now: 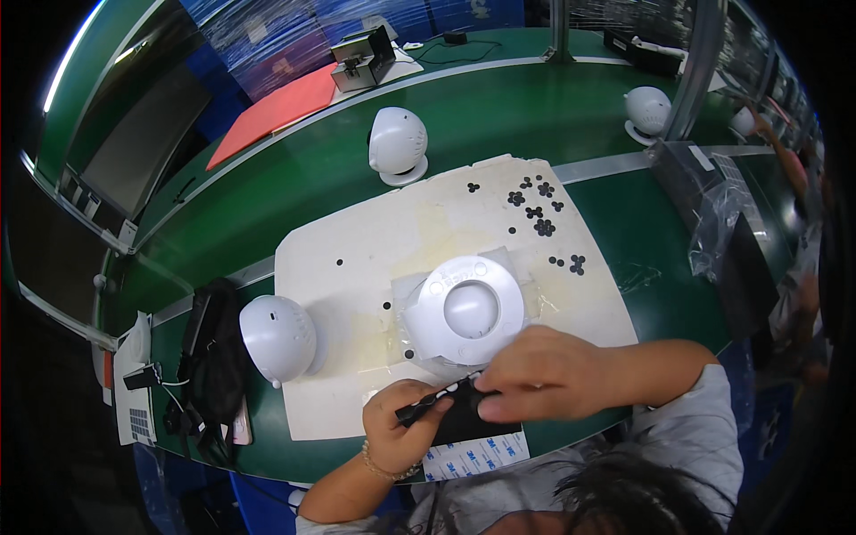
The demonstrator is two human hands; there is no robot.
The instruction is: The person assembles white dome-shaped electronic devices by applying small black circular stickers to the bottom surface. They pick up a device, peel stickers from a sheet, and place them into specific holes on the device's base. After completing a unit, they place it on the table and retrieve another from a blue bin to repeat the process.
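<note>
Two hands are working low in the frame, just below centre. Left hand [401,423] is curling closed around a black pen-like tool [432,403], fingers pinching its lower left end. Right hand [535,374] is lying over the tool's other end, fingers pressed together on a black sheet [464,426]; whether it is pinching the tool tip or the sheet, cannot tell. Tool's long axis is running lower left to upper right, tip pointing up-right toward the right hand. Black sheet is resting partly over one white backing strip [477,456] at the bottom edge of the table.

One round white base with a domed centre [468,308] is sitting mid-frame on clear film, just above both hands, not touching them as far as visible. Four white dome-shaped housings are showing: one left of centre [278,337], one upper centre [398,143], one upper right [647,111], one partly hidden at the far right edge [744,120]. One white work mat [357,241] is covering the green table [499,107]. Many small black round pads [535,209] are lying in clusters on the mat's upper right, a few singles scattered at left; too small for an exact count. One black bag [214,357] is lying at left, one red folder [276,111] upper left, one clear plastic bag [713,214] at right.
</note>
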